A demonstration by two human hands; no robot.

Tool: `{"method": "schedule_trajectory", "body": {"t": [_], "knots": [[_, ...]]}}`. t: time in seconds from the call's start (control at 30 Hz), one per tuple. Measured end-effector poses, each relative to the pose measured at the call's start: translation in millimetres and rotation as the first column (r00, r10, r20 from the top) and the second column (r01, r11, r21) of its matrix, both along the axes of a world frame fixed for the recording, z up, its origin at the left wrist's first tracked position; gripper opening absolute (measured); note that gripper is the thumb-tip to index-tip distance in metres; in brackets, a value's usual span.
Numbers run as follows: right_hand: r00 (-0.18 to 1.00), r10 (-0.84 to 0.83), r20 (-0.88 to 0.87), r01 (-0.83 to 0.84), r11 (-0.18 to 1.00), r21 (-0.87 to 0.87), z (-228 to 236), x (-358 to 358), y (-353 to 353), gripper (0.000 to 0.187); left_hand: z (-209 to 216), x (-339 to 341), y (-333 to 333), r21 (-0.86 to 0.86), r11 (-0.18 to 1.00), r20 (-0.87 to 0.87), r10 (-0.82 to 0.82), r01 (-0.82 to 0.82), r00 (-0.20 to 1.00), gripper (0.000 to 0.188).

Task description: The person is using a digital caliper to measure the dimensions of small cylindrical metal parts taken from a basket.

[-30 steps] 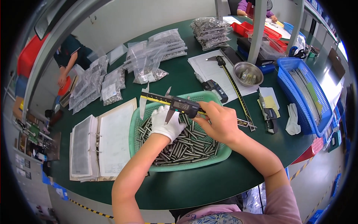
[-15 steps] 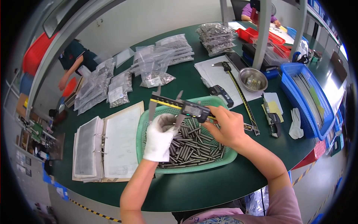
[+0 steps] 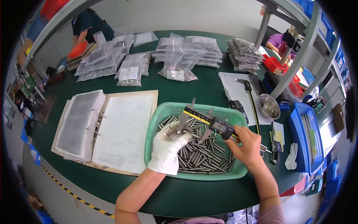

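Note:
My right hand [image 3: 246,143], bare, is closed around a digital caliper [image 3: 222,128] with a small grey display. The caliper's jaws stand apart and point down over a green plastic basket [image 3: 150,143]. Many short metal pins [image 3: 199,159] lie loose in that basket. My left hand [image 3: 166,149], in a white glove, is closed at the jaws with its fingertips pinching one metal pin [image 3: 194,135]. This pin sits around the space between the jaws; whether they touch it I cannot tell.
Left of the basket lies an open ring binder [image 3: 123,130]. Bags of metal parts [image 3: 130,71] line the back. To the right are a second caliper [image 3: 250,97], a micrometer [image 3: 236,106], a metal bowl [image 3: 269,106], a white glove [image 3: 292,156] and a blue basket [image 3: 298,138]. Two people sit farther off.
The view has turned, so the table sits differently in it. My hands and the caliper have come nearer over the basket's middle, and the pin in my left fingers now shows by the jaws.

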State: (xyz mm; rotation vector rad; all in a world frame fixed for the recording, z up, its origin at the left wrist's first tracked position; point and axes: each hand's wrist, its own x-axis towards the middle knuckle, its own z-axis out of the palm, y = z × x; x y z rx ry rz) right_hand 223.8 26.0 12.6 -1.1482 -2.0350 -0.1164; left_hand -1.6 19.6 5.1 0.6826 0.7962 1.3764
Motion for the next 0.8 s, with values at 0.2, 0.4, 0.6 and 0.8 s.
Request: {"method": "schedule_trajectory", "body": {"t": [0.2,0.4,0.6,0.8], "knots": [[1.000,0.023,0.018,-0.023,1.000,-0.022,1.5,1.1,0.1,0.034,4.4,-1.1,-1.0,-0.029,1.000,0.042,-0.007,0.008,0.999,0.029],[0.999,0.034,0.015,-0.034,0.999,-0.029,1.0,3.3,0.2,0.034,1.5,-1.4,0.5,-0.018,1.000,0.050,0.000,0.001,0.999,0.028],[0.999,0.031,0.028,-0.031,0.999,-0.028,1.0,3.0,-0.4,0.033,3.3,-2.3,-1.4,-0.016,1.000,0.038,0.012,-0.011,0.999,0.028],[1.000,0.024,0.019,-0.024,0.999,-0.025,0.9,4.4,-0.7,0.032,5.5,-0.5,-1.5,-0.028,0.999,0.023,0.018,-0.017,1.000,0.029]]}}
